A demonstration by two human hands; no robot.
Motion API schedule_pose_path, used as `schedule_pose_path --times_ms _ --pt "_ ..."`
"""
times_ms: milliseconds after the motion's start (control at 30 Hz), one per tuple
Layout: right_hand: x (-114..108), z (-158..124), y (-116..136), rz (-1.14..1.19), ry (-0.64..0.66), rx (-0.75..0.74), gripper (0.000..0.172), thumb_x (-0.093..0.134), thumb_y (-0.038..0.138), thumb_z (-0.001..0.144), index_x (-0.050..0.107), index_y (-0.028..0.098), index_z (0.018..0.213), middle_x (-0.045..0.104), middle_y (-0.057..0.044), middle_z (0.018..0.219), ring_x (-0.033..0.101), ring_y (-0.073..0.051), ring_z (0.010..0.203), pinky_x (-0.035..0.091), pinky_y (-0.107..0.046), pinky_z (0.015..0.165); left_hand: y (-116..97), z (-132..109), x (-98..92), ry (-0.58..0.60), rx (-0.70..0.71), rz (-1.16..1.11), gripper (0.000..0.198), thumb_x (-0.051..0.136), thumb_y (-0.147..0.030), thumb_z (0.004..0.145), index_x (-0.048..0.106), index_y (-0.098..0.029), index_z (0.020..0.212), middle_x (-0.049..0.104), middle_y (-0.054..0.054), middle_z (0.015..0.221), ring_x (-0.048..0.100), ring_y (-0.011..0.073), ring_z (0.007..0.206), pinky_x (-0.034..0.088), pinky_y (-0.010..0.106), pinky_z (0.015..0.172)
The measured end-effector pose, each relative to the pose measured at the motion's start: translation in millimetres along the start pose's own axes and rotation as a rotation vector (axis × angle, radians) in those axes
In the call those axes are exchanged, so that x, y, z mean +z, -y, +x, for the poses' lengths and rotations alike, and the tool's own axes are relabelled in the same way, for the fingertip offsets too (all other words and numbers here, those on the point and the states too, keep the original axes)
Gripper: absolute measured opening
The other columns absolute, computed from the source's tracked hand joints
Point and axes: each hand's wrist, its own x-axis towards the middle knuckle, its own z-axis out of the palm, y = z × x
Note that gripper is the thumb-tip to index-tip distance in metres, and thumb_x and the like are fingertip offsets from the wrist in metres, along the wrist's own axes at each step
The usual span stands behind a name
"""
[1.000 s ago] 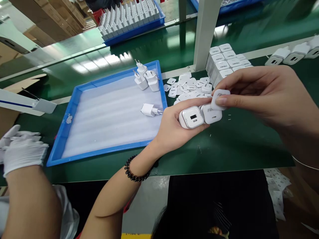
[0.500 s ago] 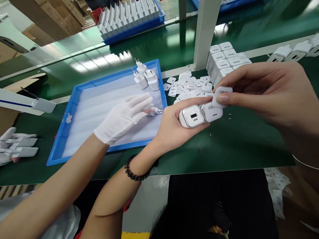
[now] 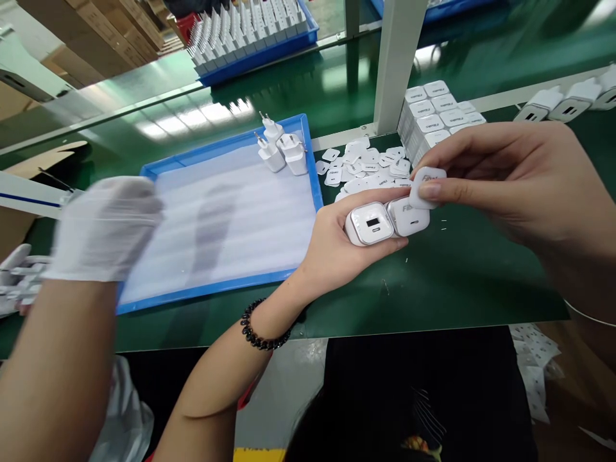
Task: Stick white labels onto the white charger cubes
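Your left hand (image 3: 337,247) grips two white USB chargers (image 3: 387,221); your right hand (image 3: 505,179) pinches a white sticker (image 3: 427,186) against the far one.

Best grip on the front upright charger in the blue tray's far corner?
Front charger: grip its white body's flat sides, coming from above, near-left. It stands pins-up; other chargers crowd its back and right by the tray rim. Likely skip the thin pins.
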Motion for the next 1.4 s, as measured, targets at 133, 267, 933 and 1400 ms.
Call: schedule_pose_path --times_ms 133,267,933,1400 --pt "1.8 -0.3 0.5 -0.052 -0.031 -0.016 0.009 0.086 0.024 0.075 0.079 0.026 0.08 0.074 0.003 0.077 0.069 -0.015 0.072 0.059 -0.031 0.066 0.4 0.2 0.3 0.008 0.012 -0.016 0.044 0.089 -0.024 0.072 0.075 -0.029 0.114 0.077 0.001 0.119 0.074 0.0285 0.11 0.062 0.047 0.094" --pt "2.2 -1.2 -0.6 -0.076 -0.038 -0.033 0.009 0.085 0.024 0.075 0.079 0.027 0.081 0.074 0.003 0.079 0.069 -0.016 0.074 0.061 -0.032 0.069 0.8 -0.4 1.7 -0.005 0.022 0.013 0.042 0.088 -0.028 0.074 0.075 -0.028 0.114 0.077 0.002 0.12 0.073 0.0278 0.111 0.061 0.045 0.095" --pt "1.0 -0.1 -6.6 -0.144 -0.01 -0.015 0.007 0.08 0.023 0.076 0.076 0.022 0.082 0.07 0.0 0.081 0.067 -0.019 0.074 0.058 -0.037 0.069 5.4 -1.6 6.1 -0.053 0.175 0.162 0.034 0.082 -0.021 0.08 0.073 -0.02 0.113 0.078 0.005 0.117 0.075 0.0207 0.106 0.061 0.032 0.093" --pt "1.1 1.9 -8.6 -0.112 0.015 -0.049 0.01 0.08 0.019 0.076 0.073 0.024 0.082 0.065 -0.001 0.084 0.064 -0.019 0.077 0.057 -0.039 0.072 3.9 -0.7 5.8 -0.04 0.148 0.164 0.032 0.081 -0.025 0.081 0.073 -0.02 0.112 0.078 0.005 0.115 0.076 0.0209 0.102 0.062 0.032 0.088"
